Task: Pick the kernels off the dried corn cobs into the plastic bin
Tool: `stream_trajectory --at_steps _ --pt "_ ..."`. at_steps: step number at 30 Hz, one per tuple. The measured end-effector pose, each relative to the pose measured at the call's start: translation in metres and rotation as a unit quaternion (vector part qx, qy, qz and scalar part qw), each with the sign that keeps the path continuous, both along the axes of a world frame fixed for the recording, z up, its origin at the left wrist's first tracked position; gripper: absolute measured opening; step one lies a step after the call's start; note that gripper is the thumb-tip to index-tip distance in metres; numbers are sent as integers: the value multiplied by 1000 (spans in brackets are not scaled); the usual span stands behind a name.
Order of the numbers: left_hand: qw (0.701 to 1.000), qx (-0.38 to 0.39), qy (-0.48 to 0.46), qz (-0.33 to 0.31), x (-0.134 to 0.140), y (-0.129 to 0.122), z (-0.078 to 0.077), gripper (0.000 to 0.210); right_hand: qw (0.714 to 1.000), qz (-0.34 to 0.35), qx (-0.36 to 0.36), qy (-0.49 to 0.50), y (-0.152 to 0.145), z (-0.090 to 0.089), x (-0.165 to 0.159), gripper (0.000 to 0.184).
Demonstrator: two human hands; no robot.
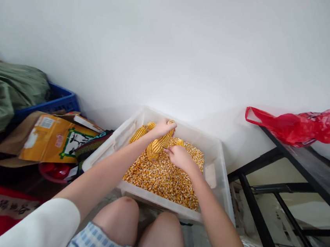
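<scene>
Over a white plastic bin, my left hand is closed around the upper end of a yellow corn cob. The cob leans with its lower end toward me. My right hand is closed beside the cob's lower part. A small dark tip shows at its fingers, touching or very near the kernels; the rest of what it holds is hidden. Loose corn kernels fill the bottom of the bin. More corn cobs lie at its far left, and another cob sits behind my right hand.
A black metal frame with a red plastic bag on top stands at the right. To the left are an orange cardboard box, a blue crate and a green sack. A white wall rises behind the bin.
</scene>
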State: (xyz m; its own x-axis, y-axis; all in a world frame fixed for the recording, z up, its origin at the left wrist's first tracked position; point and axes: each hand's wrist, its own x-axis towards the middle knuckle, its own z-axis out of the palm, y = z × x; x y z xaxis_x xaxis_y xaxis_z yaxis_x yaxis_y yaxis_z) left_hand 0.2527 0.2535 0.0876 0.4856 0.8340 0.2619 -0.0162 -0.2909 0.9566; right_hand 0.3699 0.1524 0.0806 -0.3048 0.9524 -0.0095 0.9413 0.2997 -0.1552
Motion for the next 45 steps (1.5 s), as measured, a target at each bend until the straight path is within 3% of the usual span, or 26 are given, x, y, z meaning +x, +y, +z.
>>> stream_trajectory --at_steps 5,9,13,20,30,40,45 --pt "995 41 51 -69 6 -10 4 23 997 37 -58 47 2 4 12 31" --pt "996 30 43 -76 5 -10 2 25 995 49 -64 62 4 7 17 28" --pt "996 0 29 -82 1 -8 1 26 995 50 -70 41 2 13 15 32" --pt "991 49 55 -112 2 -20 5 26 989 45 -139 -12 -4 13 15 31" --pt "999 -25 -5 -32 -2 -4 -1 30 999 17 -31 -40 -6 15 7 39" --pt "992 -88 -62 71 -8 13 -8 28 992 -57 27 -106 -12 0 -21 40" --pt "1000 -18 10 5 4 -6 -5 27 996 -9 -6 -92 -11 8 -10 36"
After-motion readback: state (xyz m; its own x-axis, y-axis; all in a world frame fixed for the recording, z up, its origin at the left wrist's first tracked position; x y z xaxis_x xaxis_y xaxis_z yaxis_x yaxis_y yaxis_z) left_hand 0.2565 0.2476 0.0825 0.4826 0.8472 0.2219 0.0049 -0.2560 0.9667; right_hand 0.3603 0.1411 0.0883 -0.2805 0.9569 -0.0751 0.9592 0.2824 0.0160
